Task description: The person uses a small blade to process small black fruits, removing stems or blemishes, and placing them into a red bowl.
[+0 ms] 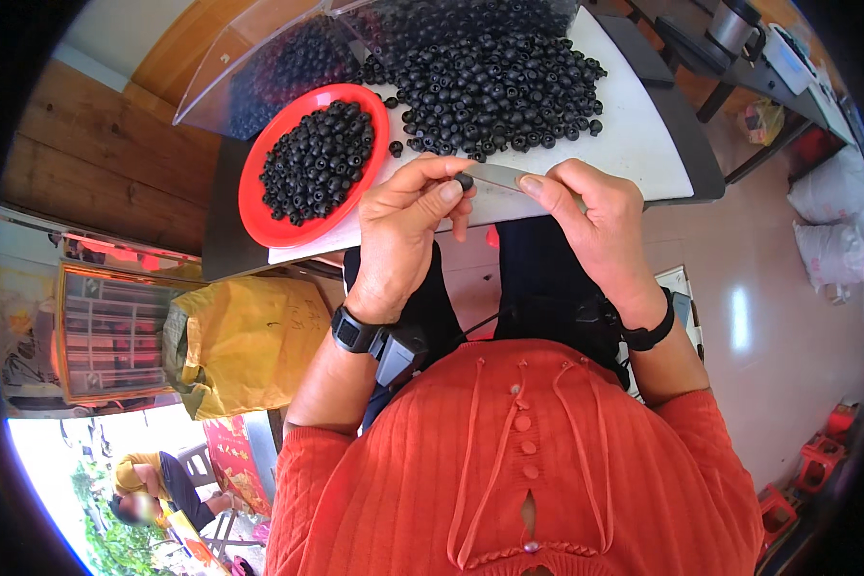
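Note:
Between the thumb and fingertips of my left hand (403, 230) is a small black round piece (465, 180) with a hole-like hollow hinted at; its far side is hidden. My right hand (595, 216) is closed on a thin, flat metal blade (494, 176), a small knife by its look, whose tip reaches the piece in my left hand. Both hands are above the near edge of the table. Just beyond them lies a heap of similar black pieces (509, 91). A red plate (252, 197) to the left carries many more of them.
A clear plastic panel (202, 91) stands behind the plate. White sheeting (643, 125) covers part of the dark table. A yellow bag (254, 336) is at the left, white sacks (830, 250) and red stools (821, 461) at the right. Far lower left, a person (154, 475) sits outside.

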Available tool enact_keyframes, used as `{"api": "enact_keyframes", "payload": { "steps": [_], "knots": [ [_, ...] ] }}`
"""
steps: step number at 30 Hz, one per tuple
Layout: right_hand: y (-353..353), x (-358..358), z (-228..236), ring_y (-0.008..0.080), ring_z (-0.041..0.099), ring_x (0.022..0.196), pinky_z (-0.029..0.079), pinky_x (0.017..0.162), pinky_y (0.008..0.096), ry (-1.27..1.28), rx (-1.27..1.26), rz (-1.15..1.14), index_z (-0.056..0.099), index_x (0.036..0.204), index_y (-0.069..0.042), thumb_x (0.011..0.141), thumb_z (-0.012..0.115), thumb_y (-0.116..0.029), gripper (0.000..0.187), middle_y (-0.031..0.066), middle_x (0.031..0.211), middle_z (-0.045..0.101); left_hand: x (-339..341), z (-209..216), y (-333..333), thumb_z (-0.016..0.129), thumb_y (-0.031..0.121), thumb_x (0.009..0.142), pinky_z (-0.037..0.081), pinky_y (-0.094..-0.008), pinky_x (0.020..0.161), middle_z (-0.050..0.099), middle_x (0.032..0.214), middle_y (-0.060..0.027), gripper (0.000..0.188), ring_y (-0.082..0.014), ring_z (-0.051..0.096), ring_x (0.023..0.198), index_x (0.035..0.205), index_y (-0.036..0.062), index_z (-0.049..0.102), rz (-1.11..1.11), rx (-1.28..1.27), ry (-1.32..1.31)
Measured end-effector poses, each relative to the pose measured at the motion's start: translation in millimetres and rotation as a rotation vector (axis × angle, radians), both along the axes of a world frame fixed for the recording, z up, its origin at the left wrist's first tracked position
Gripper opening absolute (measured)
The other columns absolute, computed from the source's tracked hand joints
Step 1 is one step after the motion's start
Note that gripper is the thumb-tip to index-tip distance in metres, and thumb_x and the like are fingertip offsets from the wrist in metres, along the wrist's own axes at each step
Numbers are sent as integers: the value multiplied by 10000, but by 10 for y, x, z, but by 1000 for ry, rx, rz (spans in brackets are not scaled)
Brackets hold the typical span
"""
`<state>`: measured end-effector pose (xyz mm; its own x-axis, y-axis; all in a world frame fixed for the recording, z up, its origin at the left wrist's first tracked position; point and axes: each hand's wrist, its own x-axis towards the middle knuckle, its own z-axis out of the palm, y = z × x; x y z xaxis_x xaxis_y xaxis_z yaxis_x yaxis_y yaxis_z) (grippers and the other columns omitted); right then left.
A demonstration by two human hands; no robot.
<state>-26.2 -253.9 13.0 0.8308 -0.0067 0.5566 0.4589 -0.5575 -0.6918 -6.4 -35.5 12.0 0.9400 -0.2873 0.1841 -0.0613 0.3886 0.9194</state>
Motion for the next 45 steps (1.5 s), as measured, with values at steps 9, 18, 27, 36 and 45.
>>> {"api": "enact_keyframes", "payload": {
  "steps": [9,18,27,36,45],
  "knots": [
    [-21,15,16,259,486,441,365,459,382,15,-35,-1,602,676,-44,925,731,-321,394,106,543,524,-2,-6,-24,577,-24,995,548,-287,654,635,1048,-111,256,-173,633,832,1233,-68,660,8,23,-61],
    [-53,33,16,255,493,446,374,464,374,22,-22,20,613,684,-43,928,732,-344,405,105,542,532,2,18,-47,550,-77,991,556,-281,669,592,1015,-84,271,-162,620,840,1227,-66,682,-8,3,-84],
    [-61,33,18,242,497,448,378,463,369,30,-36,52,622,688,-45,934,731,-333,394,95,542,541,2,22,-51,526,-76,999,553,-289,672,603,1042,-98,251,-168,616,843,1194,-70,684,-18,-10,-87],
    [-103,30,-50,171,459,474,363,471,326,-15,-2,92,658,722,-24,924,759,-252,321,56,565,543,-34,221,80,553,-80,972,527,-265,650,618,1017,-70,219,-131,617,742,1123,-44,707,207,202,-169],
    [-226,11,-65,38,410,568,302,508,229,128,450,155,737,840,15,963,739,-223,269,-43,610,508,269,582,688,714,-49,843,533,-333,797,671,1006,-99,209,-233,651,951,1038,18,747,812,1144,-878]
  ]
}}
